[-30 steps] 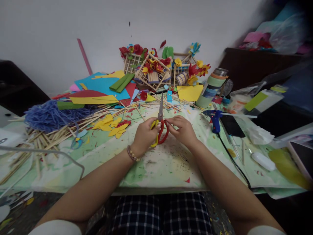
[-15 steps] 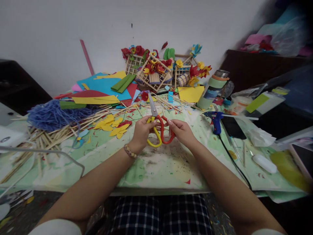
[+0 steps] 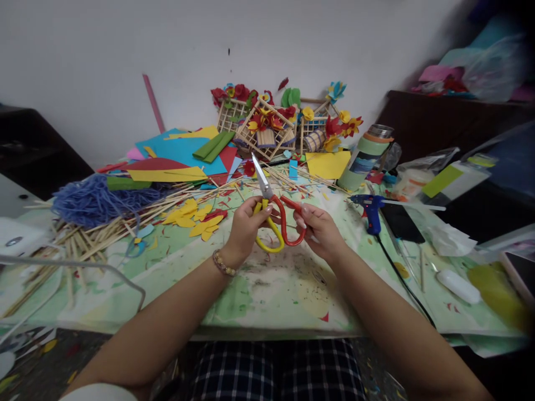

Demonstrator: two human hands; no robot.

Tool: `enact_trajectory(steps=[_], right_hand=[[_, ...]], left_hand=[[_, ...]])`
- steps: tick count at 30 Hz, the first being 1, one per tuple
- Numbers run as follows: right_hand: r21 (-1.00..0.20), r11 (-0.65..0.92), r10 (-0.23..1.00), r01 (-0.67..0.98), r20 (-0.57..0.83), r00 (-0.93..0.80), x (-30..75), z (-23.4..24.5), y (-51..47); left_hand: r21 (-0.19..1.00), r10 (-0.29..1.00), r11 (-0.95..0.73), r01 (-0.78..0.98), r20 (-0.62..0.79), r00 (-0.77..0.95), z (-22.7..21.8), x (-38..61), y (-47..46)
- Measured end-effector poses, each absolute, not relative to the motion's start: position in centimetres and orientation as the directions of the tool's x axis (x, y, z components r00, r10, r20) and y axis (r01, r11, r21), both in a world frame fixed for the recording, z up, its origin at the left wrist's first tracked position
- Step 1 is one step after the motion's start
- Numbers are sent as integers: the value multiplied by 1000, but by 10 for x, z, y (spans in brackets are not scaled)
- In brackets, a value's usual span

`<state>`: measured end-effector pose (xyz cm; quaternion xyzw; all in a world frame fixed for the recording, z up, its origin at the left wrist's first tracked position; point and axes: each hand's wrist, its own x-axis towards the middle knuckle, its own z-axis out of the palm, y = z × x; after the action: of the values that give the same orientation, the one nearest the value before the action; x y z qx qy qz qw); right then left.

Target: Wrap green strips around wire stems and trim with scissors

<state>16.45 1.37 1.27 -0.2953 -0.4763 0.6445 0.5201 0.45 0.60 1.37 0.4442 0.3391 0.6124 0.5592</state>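
Note:
A pair of scissors (image 3: pixel 263 186) with one yellow and one red handle is held above the table, its blades together and pointing away from me. My left hand (image 3: pixel 244 225) pinches the yellow handle near the pivot. On the other side, my right hand (image 3: pixel 321 229) grips the red handle loop with fingers and thumb. To the left of my left hand lie yellow petal-shaped cutouts (image 3: pixel 186 213) with a few red scraps. Beyond the blade tips sits a small dark red flower (image 3: pixel 249 168).
Thin wooden sticks (image 3: pixel 96 234) and blue yarn (image 3: pixel 96 200) crowd the left. Lattice frames with flowers (image 3: pixel 265 131) stand against the wall. A green bottle (image 3: pixel 363 159), a blue glue gun (image 3: pixel 371 214) with its cable, a black phone (image 3: pixel 402 221) and a white case (image 3: pixel 457 285) are on the right.
The scissor handles have shifted slightly right, so the blades lean a little more to the left. My right hand has moved right with the red handle. The view has shifted slightly.

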Motion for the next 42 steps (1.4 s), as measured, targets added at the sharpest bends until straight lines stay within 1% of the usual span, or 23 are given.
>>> enact_trajectory(steps=[2, 4, 5, 7, 9, 10, 11, 12, 13, 15, 16, 18, 19, 20, 22, 25, 27, 29, 31, 34, 38, 40, 42], right_hand=[[-885, -32, 954, -464, 112, -279, 167, 16, 15], [-854, -37, 960, -519, 114, -256, 169, 17, 17], [-842, -28, 963, -538, 121, -240, 169, 17, 19], [-833, 16, 967, -553, 154, -203, 170, 14, 21], [-846, 77, 965, -528, 196, -173, 169, 9, 23], [-857, 107, 963, -504, 215, -161, 168, 6, 23], [-871, 136, 961, -472, 232, -152, 168, 3, 23], [-888, 164, 957, -429, 249, -150, 167, 0, 23], [-907, 197, 950, -373, 270, -155, 167, -3, 23], [-928, 307, 917, -213, 348, -193, 166, -8, 22], [-917, 381, 885, -117, 399, -241, 165, -9, 21], [-843, 536, 787, 42, 481, -386, 163, -10, 18], [-798, 596, 736, 90, 497, -459, 161, -10, 15], [-764, 634, 698, 119, 498, -515, 160, -9, 13], [-742, 654, 676, 144, 489, -551, 157, -7, 7], [-785, 609, 730, 111, 501, -465, 157, -4, 2], [-848, 528, 817, 34, 497, -292, 162, -1, 5], [-903, 423, 900, -77, 428, -77, 169, 2, 12], [-931, 332, 943, -151, 331, 31, 174, 4, 21], [-968, 208, 977, -140, 211, -6, 174, 4, 29], [-996, 68, 988, -63, 76, -131, 165, 0, 25], [-999, 38, 984, -30, 42, -174, 162, -1, 22], [-998, 41, 986, -49, 48, -162, 160, -1, 19]], left_hand=[[898, 986, -101, -428, 146, 74, 14, 5, 9], [913, 989, -48, -406, 101, 110, 12, 6, 12], [933, 992, -27, -359, 69, 105, 10, 6, 13], [981, 999, -43, -189, 48, 23, 6, 7, 15], [993, 988, -118, 25, 120, -95, 4, 7, 14], [982, 978, -162, 98, 173, -117, 4, 8, 13], [973, 973, -199, 118, 211, -96, 4, 9, 11], [972, 974, -221, 81, 224, -37, 6, 10, 9], [976, 975, -219, -2, 219, 48, 7, 12, 7], [967, 953, -169, -188, 209, 220, 9, 15, 4], [956, 941, -144, -255, 212, 264, 9, 16, 3], [932, 944, -125, -341, 218, 249, 7, 18, 4], [920, 951, -125, -372, 217, 218, 5, 19, 4], [909, 958, -123, -399, 213, 190, 4, 19, 5], [891, 965, -114, -438, 205, 165, 2, 17, 7], [880, 973, -98, -465, 182, 140, 5, 14, 9], [892, 988, -62, -448, 119, 100, 8, 10, 11], [913, 997, 0, -409, 31, 69, 11, 7, 13], [923, 997, 60, -380, -41, 59, 12, 4, 15], [931, 994, 102, -350, -85, 65, 9, 5, 15], [939, 986, 112, -327, -63, 157, 1, 9, 14], [939, 979, 104, -327, -38, 202, -1, 11, 13], [935, 970, 125, -332, -44, 240, 0, 11, 14]])
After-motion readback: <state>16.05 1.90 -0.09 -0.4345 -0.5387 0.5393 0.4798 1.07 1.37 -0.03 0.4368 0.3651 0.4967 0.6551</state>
